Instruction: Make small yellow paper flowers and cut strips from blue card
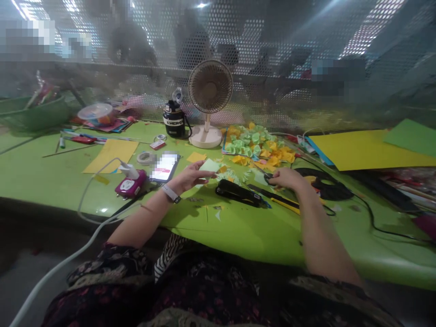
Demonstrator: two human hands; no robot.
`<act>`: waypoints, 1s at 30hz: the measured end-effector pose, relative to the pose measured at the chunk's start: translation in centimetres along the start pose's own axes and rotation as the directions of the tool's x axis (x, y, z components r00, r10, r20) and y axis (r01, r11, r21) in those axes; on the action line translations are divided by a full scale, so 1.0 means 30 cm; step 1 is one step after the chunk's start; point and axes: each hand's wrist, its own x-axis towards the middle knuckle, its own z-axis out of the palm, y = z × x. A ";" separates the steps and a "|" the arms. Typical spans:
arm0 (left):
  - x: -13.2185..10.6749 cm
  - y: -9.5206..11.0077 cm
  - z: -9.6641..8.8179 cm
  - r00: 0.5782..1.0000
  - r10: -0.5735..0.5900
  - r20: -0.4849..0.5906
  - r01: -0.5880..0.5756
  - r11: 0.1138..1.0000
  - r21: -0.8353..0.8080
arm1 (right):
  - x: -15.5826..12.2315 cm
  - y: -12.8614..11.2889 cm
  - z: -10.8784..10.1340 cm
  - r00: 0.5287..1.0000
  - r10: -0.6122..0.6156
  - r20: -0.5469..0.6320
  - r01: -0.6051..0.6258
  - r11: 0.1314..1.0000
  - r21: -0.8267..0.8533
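Note:
Between the fingers of my left hand is a small sheet of pale green paper. My right hand is closed around the dark handles of a pair of scissors, whose blades point up and left toward the paper cuttings. Blades and paper are apart. Below and between the hands lie a black stapler and a yellow and black utility knife. Crumpled green paper pieces and orange paper pieces are heaped beyond my hands.
A desk fan and a dark bottle stand at the back. To the left are a phone, a tape roll, and a purple socket adapter with a white cable. Large yellow sheets lie at right.

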 end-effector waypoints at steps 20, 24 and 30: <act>-0.026 0.002 0.029 0.976 0.203 -0.073 -0.190 0.969 0.161 | -0.221 -0.330 -0.007 0.923 -0.336 0.188 0.029 0.549 0.835; -0.029 0.006 0.033 0.971 0.229 -0.067 -0.212 0.958 0.193 | -0.235 -0.346 -0.014 0.921 -0.341 0.188 0.063 0.607 0.792; -0.032 0.005 0.032 0.973 0.230 -0.032 -0.215 0.943 0.255 | -0.242 -0.356 -0.018 0.911 -0.357 0.205 0.076 0.635 0.769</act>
